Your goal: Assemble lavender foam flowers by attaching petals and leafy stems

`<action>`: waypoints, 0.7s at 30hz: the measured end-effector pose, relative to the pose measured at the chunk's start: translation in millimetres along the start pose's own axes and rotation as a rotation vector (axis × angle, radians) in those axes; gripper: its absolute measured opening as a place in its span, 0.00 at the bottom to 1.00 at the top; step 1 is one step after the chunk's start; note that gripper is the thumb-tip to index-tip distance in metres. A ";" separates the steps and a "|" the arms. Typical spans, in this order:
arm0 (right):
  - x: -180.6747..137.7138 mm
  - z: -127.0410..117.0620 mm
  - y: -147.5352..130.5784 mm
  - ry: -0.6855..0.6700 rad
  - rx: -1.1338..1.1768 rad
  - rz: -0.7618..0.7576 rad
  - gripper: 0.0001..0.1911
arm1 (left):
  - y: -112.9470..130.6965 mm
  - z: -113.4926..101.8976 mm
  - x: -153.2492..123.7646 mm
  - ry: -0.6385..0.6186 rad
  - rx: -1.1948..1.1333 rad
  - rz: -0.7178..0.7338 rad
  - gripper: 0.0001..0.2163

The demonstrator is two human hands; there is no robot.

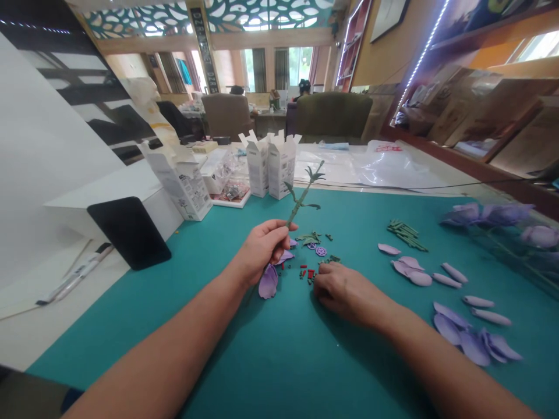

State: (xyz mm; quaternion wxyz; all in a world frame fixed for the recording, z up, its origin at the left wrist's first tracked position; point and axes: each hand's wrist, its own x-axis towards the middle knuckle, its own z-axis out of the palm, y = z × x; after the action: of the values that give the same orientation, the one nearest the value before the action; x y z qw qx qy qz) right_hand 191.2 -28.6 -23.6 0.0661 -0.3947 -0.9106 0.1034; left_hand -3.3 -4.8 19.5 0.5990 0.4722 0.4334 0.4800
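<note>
A green artificial flower stem point(300, 202) with small leaves slants up and away, gripped near its lower part by my left hand point(267, 244). Purple petals point(268, 283) lie on the mat below that hand, partly covered by it. My right hand point(338, 289) rests low over the mat with fingers curled down at the small parts; whatever its fingertips may hold is hidden. Beside it are small red pieces point(310, 273) and tiny dark green pieces. Just beyond lie purple rings point(321, 251) and green leaf pieces point(311, 238).
On the teal mat point(262, 361), green sticks point(406, 234), pale lilac petals point(413, 271) and darker purple petals point(474, 343) lie at right. Finished-looking purple flowers point(484, 214) stand far right. White boxes point(279, 166) line the back. A black tablet-like panel point(131, 233) leans at left.
</note>
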 end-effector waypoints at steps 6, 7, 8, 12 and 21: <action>1.0 3.1 -5.7 0.045 -0.042 0.011 0.09 | -4.1 2.8 -0.6 -0.031 0.028 -0.006 0.08; 1.2 1.9 -7.0 0.058 -0.023 0.024 0.09 | -5.2 3.5 -0.8 -0.042 0.032 -0.008 0.08; 1.5 0.3 -8.0 0.078 0.009 0.044 0.08 | -6.3 4.3 -1.2 -0.054 0.033 -0.010 0.08; 3.1 -7.1 -9.7 0.216 0.251 0.148 0.07 | -9.9 8.1 -3.4 -0.100 0.038 -0.029 0.11; 4.0 -7.8 -5.1 0.557 0.500 0.175 0.10 | -17.9 13.5 -6.0 -0.170 0.064 -0.051 0.14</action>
State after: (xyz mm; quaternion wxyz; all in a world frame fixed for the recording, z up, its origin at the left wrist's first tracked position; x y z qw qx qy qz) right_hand 186.4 -28.0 -14.6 0.3963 -0.4554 -0.7673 0.2165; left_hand 11.8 -14.4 4.7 0.6303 0.5188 0.4082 0.4086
